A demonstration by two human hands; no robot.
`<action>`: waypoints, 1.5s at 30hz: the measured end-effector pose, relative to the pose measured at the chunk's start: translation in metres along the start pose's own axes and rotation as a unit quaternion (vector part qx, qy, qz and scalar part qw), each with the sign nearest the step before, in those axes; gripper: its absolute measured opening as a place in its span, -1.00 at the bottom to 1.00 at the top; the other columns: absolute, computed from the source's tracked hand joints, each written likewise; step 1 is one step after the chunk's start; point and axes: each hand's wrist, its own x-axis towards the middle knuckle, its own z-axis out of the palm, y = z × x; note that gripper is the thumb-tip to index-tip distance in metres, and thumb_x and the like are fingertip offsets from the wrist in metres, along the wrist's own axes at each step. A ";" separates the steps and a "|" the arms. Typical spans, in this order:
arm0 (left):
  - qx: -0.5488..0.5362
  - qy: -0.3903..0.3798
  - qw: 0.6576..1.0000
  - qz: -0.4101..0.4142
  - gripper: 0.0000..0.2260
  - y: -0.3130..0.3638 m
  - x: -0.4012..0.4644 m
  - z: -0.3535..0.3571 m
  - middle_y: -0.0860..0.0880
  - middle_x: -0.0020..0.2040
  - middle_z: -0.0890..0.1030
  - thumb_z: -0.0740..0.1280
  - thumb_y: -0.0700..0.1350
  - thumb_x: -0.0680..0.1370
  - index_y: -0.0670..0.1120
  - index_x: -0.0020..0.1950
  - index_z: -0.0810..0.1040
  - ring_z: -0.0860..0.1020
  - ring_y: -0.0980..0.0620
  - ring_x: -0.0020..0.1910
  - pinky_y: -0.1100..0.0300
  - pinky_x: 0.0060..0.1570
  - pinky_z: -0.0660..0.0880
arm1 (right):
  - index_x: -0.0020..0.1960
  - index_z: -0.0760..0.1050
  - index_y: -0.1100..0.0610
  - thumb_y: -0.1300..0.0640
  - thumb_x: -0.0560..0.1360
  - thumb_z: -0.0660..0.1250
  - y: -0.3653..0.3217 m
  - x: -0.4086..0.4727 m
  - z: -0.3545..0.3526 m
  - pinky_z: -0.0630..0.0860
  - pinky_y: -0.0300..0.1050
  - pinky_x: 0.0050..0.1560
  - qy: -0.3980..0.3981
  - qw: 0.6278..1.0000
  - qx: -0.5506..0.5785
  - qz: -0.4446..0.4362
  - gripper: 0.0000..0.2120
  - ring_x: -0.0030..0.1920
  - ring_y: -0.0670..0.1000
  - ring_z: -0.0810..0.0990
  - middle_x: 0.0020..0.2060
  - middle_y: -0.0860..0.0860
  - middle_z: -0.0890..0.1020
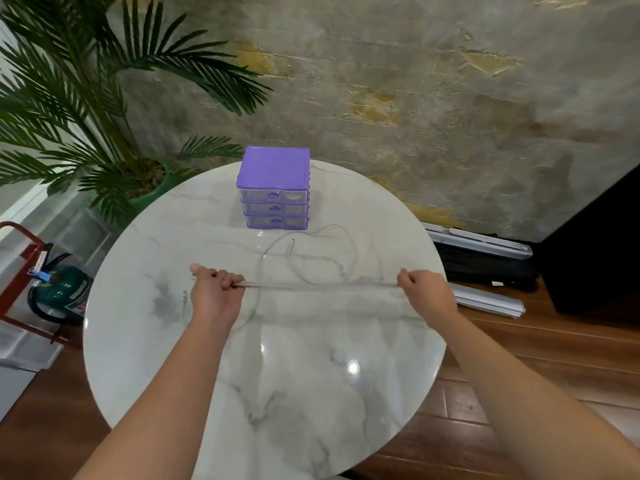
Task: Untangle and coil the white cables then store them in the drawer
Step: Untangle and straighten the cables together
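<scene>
Head view: left hand (214, 293) fisted on white cable (318, 286), right hand (423, 289) pinching other end; cable stretched taut between them above marble table (173, 368). Slack loops lie on tabletop beyond. Purple drawer unit (273, 188) at far edge, three clear drawers shut, contents not discernible. No readable writing.

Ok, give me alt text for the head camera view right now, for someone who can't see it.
Two bare hands, left hand and right hand, pull a stretch of white cable taut between closed fists above a round marble table. More cable lies in loose loops behind it, in front of a purple three-drawer organizer whose drawers are all shut.
</scene>
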 end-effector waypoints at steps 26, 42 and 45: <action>0.064 0.061 0.994 0.058 -0.64 -0.010 -0.009 0.008 0.06 -0.36 0.39 0.04 0.11 0.67 -0.04 -0.25 0.31 0.38 0.10 -0.42 0.26 -0.25 0.40 | -0.35 0.40 0.12 -0.45 0.49 -0.05 -0.076 -0.053 0.048 0.38 -0.07 -0.22 -0.085 0.985 -0.050 -0.141 -0.32 -0.26 0.09 0.53 -0.39 0.01 0.56; 0.002 0.001 1.000 -0.015 -0.65 -0.017 -0.009 -0.028 0.08 -0.51 0.19 0.07 0.12 0.66 -0.03 -0.21 0.42 0.15 0.13 -0.59 0.33 -0.58 0.14 | -0.48 0.28 0.14 0.00 0.63 0.09 0.055 -0.015 0.024 0.22 -0.13 -0.44 0.057 0.998 0.031 -0.013 -0.48 -0.51 0.03 0.36 -0.59 0.02 0.34; 0.029 0.024 0.999 0.004 -0.66 -0.024 -0.016 -0.029 0.08 -0.51 0.18 0.08 0.12 0.66 -0.03 -0.20 0.39 0.15 0.13 -0.60 0.33 -0.62 0.12 | -0.45 0.41 0.17 0.00 0.64 0.06 0.061 -0.010 0.035 0.34 -0.08 -0.24 0.033 0.999 -0.007 -0.019 -0.47 -0.40 0.12 0.50 -0.53 0.06 0.49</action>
